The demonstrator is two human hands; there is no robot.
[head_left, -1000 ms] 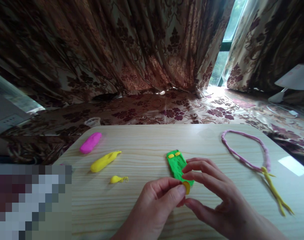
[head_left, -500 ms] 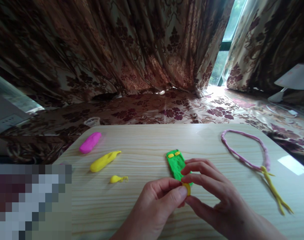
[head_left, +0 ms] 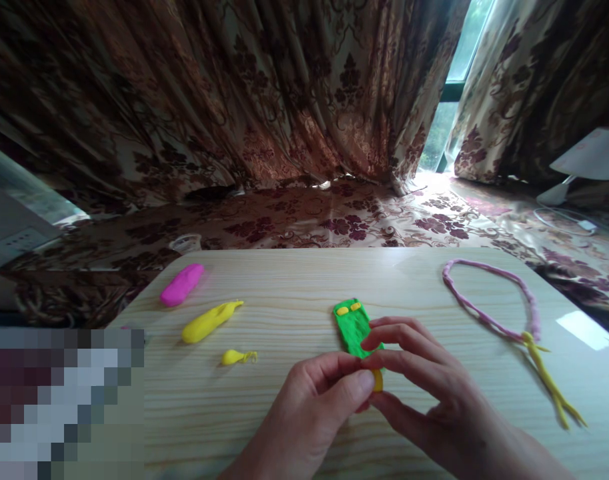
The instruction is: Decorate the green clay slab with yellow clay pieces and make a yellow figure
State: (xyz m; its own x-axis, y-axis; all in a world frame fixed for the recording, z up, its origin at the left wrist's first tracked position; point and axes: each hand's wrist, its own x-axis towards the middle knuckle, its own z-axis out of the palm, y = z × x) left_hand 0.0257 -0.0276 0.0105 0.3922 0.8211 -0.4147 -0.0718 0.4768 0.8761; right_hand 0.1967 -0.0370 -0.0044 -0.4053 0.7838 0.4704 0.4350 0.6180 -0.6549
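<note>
A small flattened piece of yellow modelling clay (head_left: 377, 381) is pinched between the thumb and fingers of my left hand (head_left: 317, 407). The thumb and index finger of my right hand (head_left: 434, 383) close on its edge from the other side, with the other fingers raised and bent. Just beyond my fingertips lies a flat green clay slab (head_left: 351, 330), its near end partly hidden by my hands. Two little yellow clay bits (head_left: 343, 311) sit side by side on its far end.
At left on the table (head_left: 284, 280) lie a pink clay lump (head_left: 182, 285), a long yellow clay piece (head_left: 210, 323) and a smaller yellow one (head_left: 234, 357). A pink clay loop (head_left: 489, 323) with a forked yellow tail (head_left: 547, 377) lies at right. A white lamp (head_left: 587, 157) stands beyond.
My fingers have shifted very slightly around the yellow clay, which stays pinched between both hands. Everything on the table lies as before.
</note>
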